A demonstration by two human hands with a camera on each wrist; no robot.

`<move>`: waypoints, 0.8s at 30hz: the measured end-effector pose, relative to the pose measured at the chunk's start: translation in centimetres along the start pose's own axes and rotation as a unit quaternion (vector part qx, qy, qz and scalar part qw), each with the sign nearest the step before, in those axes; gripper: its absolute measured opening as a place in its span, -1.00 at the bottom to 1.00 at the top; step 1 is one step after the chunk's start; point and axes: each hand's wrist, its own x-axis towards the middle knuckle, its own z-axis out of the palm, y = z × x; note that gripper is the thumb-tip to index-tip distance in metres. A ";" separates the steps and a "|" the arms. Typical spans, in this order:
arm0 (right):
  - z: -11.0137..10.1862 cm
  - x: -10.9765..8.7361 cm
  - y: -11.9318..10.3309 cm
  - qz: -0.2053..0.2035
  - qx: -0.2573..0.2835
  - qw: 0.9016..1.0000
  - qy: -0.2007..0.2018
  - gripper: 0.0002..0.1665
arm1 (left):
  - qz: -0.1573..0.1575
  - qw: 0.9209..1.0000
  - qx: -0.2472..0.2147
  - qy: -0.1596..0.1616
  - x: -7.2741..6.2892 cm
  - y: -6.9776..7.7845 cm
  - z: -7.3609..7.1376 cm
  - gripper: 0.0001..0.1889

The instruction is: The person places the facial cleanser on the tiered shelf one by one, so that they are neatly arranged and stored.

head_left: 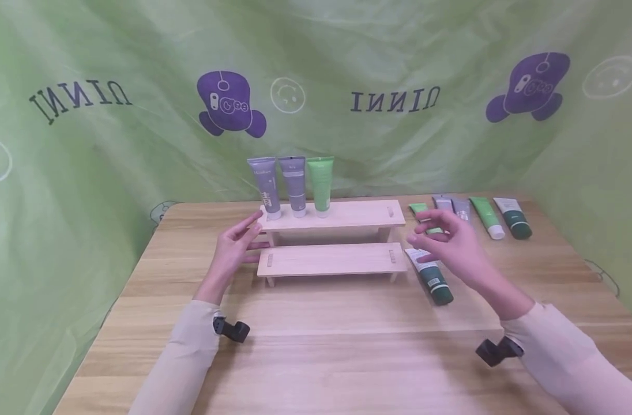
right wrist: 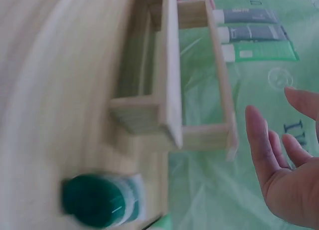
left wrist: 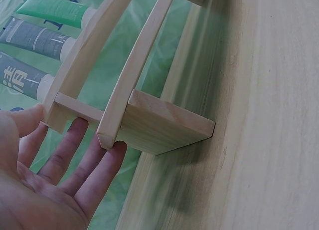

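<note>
My left hand [head_left: 232, 249] rests against the left end of a two-tier wooden shelf [head_left: 331, 259]. Its fingertips touch the ends of both planks, fingers spread and fairly straight in the left wrist view. Three tubes stand upright on their caps toward the left of the upper plank: a grey-blue tube [head_left: 264, 183], a second grey-blue tube [head_left: 294, 184] and a green tube [head_left: 321, 183]. Off the shelf's right end my right hand [head_left: 458, 248] hovers, fingers loosely bent, holding nothing. Below it a white and dark green tube [head_left: 434, 282] lies on the table.
Behind the right hand more tubes lie on the table: a small green tube [head_left: 418, 208], two greyish tubes partly hidden, a green tube with white cap [head_left: 486, 217] and a white-and-green tube [head_left: 513, 218]. A green printed cloth [head_left: 347, 138] surrounds the wooden table [head_left: 316, 357].
</note>
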 end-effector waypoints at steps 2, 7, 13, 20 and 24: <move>-0.7 -0.7 0.9 0.011 -0.005 1.000 -0.004 -0.37 | 0.001 1.000 0.000 -0.001 0.0 0.0 0.0 -0.47; -2.4 -2.6 3.1 0.039 -0.033 0.999 -0.016 -0.32 | 0.002 1.000 0.000 0.001 0.1 0.0 -0.1 -0.46; -4.2 -4.0 5.0 0.079 -0.065 0.993 -0.050 -0.20 | 0.003 1.000 0.001 0.003 0.0 0.1 -0.2 -0.47; -5.1 -4.0 6.4 0.114 -0.089 0.985 -0.093 -0.08 | -0.006 1.000 0.001 0.003 0.0 0.2 -0.2 -0.46; -5.2 -3.6 7.0 0.139 -0.098 0.979 -0.109 -0.01 | -0.010 1.000 0.003 0.001 0.1 0.1 -0.1 -0.46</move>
